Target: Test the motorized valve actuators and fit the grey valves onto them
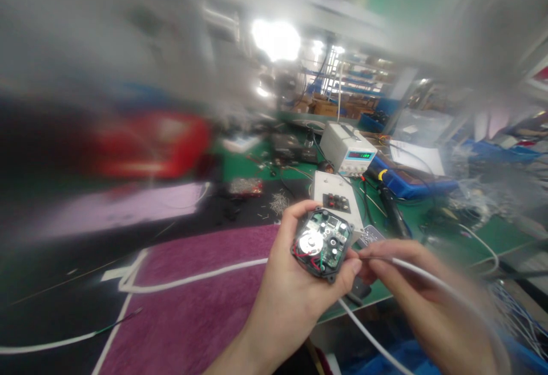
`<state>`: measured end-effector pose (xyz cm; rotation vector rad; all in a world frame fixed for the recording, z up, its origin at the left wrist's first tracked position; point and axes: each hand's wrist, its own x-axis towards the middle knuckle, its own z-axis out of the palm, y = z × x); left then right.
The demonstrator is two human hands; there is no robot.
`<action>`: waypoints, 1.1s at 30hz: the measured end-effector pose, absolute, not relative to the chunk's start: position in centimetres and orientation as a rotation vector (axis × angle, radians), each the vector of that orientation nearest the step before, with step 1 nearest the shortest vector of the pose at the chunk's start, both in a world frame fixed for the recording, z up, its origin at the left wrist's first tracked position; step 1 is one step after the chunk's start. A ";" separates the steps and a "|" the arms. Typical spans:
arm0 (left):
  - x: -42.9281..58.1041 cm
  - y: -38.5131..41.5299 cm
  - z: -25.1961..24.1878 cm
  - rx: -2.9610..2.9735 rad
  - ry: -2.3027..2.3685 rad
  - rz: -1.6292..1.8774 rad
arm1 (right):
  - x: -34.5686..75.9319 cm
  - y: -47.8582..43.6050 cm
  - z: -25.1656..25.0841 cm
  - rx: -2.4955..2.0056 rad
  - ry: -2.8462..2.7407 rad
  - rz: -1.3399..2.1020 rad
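Item: circuit module (323, 242), square, black-framed, board face up, with a round metal disc and red wires.
- Left hand (295, 295): cupped under the module and closed around its edges.
- Right hand (411, 283): just right of the module, fingers pinched on a white cable (432, 275).
- White box (336, 195): just behind the module.
- Power supply (346, 146): farther behind.
- Purple mat (201, 295): left of the module.

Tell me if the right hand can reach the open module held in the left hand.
Probably yes: the right hand, pinching a white cable, sits right beside the module, whose open face is uncovered.
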<state>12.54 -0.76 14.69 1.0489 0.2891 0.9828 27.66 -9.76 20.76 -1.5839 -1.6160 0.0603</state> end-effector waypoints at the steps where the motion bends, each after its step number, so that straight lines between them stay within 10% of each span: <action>1: 12.5 -0.7 14.7 1.050 0.286 0.989 | 27.6 -9.7 20.8 -1.585 -1.579 0.111; 19: 12.8 -0.7 14.8 1.103 0.322 1.043 | 28.2 -10.4 19.6 -1.533 -1.166 0.720; 33: 13.8 1.6 15.0 1.293 0.455 1.163 | 31.4 -8.4 19.8 -1.777 -1.523 0.196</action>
